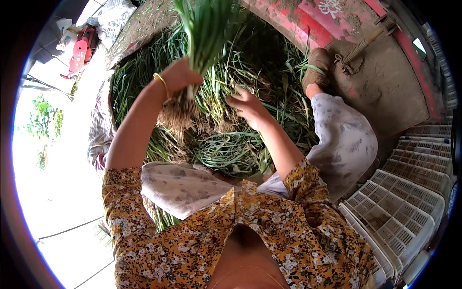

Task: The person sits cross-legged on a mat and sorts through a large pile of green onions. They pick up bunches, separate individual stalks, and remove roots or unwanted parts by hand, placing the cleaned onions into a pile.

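Note:
My left hand (pixel 183 76) is closed around a bunch of leafy green plants (pixel 209 39), which look like chives or young scallions. Their green leaves point up and away from me, and brown stringy roots (pixel 179 115) hang below my fist. To its right, my right hand (pixel 249 106) is empty, fingers apart, slightly blurred, over the pile. Beneath both hands lies a heap of similar plants (pixel 216 94), pale stems and roots showing in the middle. Closer to my lap are loose green leaves (pixel 231 150).
White plastic crates (pixel 393 213) are stacked at the lower right. A muddy red panel (pixel 335 36) with a coil spring (pixel 355 52) lies at the upper right, near my shoe (pixel 316 67). A red machine (pixel 81 52) stands at the upper left, beyond a cloth edge (pixel 103 115).

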